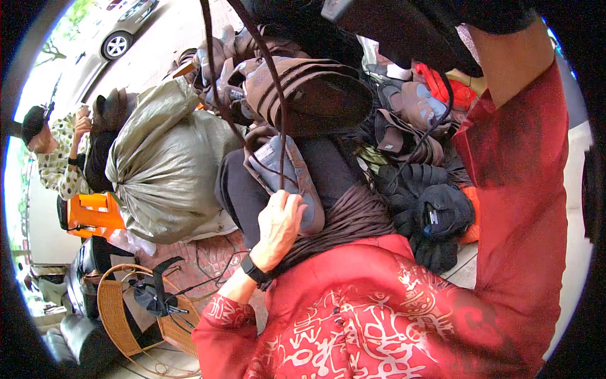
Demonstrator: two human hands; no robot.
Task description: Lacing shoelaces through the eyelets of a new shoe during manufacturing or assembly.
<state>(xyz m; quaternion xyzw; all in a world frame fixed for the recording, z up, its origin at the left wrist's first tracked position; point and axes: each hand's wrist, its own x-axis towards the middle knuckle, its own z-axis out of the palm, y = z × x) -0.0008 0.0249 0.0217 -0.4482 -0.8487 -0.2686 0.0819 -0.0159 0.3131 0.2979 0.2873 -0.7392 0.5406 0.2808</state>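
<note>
A grey and brown shoe upper (305, 192) lies across my dark-trousered lap. My left hand (278, 221), with a black watch at the wrist, is closed on its near left side, fingers curled. A dark brown shoelace (283, 142) runs from beside these fingers up past the top of the picture, and a second strand rises left of it. My right arm (524, 183), in a red sleeve, is raised at the right; its hand is out of sight. A bundle of brown laces (356, 218) drapes over my lap. Beyond the shoe upper are nested brown uppers (309, 95).
More shoe uppers (416, 104) are heaped beyond my lap. A big greyish sack (167, 161) bulges at left, near another person (57, 151) and an orange stool (95, 213). Black fabric pieces (435, 211) lie at right. A wicker chair (113, 309) stands lower left.
</note>
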